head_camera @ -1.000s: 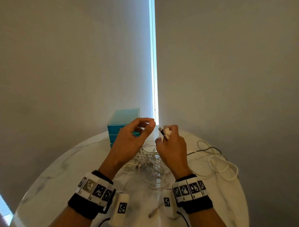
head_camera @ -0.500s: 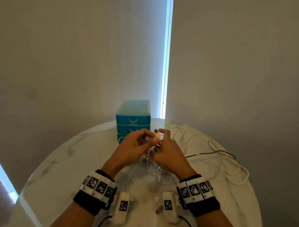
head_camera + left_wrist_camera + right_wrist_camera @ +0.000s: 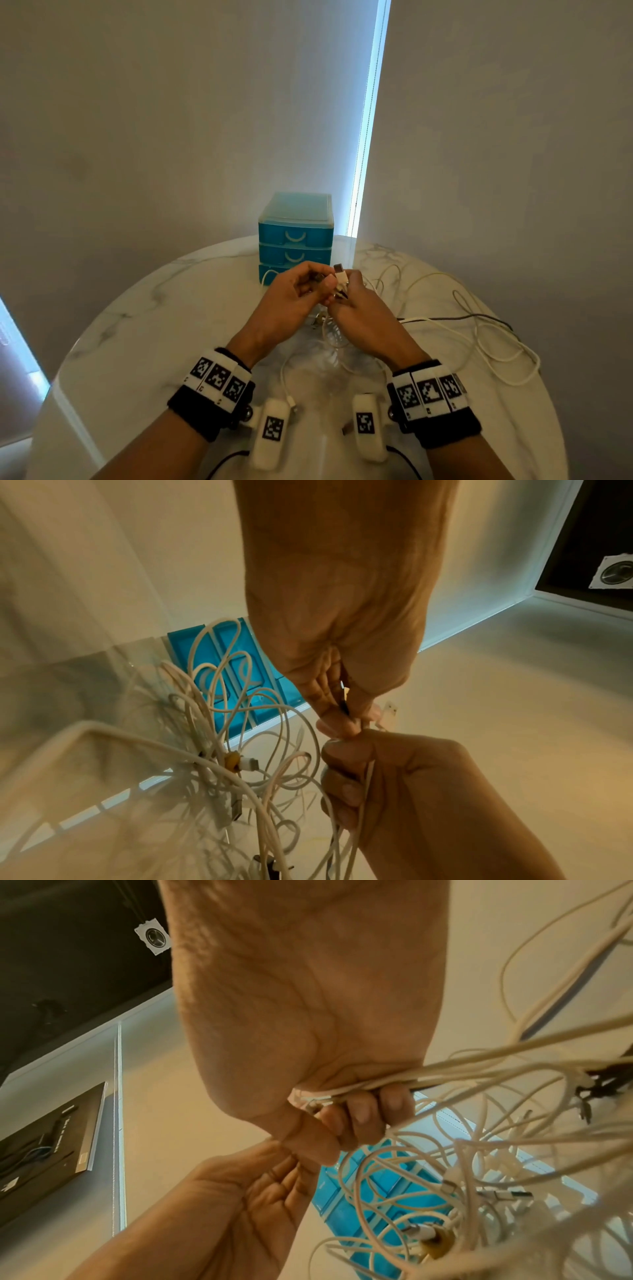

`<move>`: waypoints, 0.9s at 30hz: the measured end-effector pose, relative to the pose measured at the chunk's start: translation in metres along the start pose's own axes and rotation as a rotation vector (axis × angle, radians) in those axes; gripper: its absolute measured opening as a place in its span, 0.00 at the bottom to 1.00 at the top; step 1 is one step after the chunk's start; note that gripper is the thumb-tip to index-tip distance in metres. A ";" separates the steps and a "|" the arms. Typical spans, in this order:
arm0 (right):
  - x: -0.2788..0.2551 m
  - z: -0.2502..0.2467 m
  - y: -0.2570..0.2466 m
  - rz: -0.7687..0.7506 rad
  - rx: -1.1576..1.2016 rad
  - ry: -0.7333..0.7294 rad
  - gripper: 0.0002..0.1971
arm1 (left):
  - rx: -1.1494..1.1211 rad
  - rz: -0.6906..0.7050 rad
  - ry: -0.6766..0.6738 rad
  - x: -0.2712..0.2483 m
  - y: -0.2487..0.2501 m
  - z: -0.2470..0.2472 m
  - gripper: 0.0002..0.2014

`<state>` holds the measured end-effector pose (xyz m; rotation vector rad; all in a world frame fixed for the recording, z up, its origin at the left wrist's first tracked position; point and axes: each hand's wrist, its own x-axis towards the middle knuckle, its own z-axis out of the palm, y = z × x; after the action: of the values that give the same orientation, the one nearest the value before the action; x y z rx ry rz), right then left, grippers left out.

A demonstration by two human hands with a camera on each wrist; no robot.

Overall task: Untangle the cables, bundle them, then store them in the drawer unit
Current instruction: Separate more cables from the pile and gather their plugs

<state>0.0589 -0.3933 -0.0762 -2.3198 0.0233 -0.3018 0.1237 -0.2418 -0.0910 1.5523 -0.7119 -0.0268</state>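
A tangle of white cables (image 3: 219,753) hangs under my hands above the marble table (image 3: 144,335). My right hand (image 3: 342,291) grips a bunch of cable ends, with white connectors (image 3: 339,277) sticking up above its fingers. In the right wrist view its fingers (image 3: 363,1112) curl round the bundle of white cables (image 3: 479,1069). My left hand (image 3: 323,282) is pressed against the right one and pinches a dark cable end (image 3: 343,704) at the same spot. The blue drawer unit (image 3: 296,236) stands just behind the hands, its drawers closed.
Loose loops of white cable (image 3: 496,363) and one dark cable (image 3: 479,317) lie over the right half of the round table. A loose connector (image 3: 292,400) lies near my left wrist. Grey walls close off the space behind the drawer unit.
The left hand, held apart with pinched fingers a second ago, has come over to the right hand and now meets it at the connectors. The head view has tilted down, showing more table.
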 end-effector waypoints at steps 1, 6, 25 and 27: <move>0.000 0.000 -0.001 -0.002 -0.022 -0.003 0.14 | -0.027 -0.004 -0.002 0.000 -0.001 -0.001 0.12; -0.002 -0.002 0.001 0.048 -0.157 -0.078 0.08 | -0.104 -0.100 -0.065 -0.002 0.005 -0.002 0.14; 0.004 -0.019 0.011 0.034 -0.190 0.186 0.13 | -0.020 0.111 0.134 0.004 0.010 -0.025 0.08; 0.005 -0.026 0.015 0.058 -0.185 0.201 0.10 | -0.004 0.120 0.160 0.004 0.012 -0.026 0.08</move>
<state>0.0593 -0.4228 -0.0683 -2.4572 0.2265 -0.5217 0.1331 -0.2192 -0.0747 1.4869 -0.6759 0.1836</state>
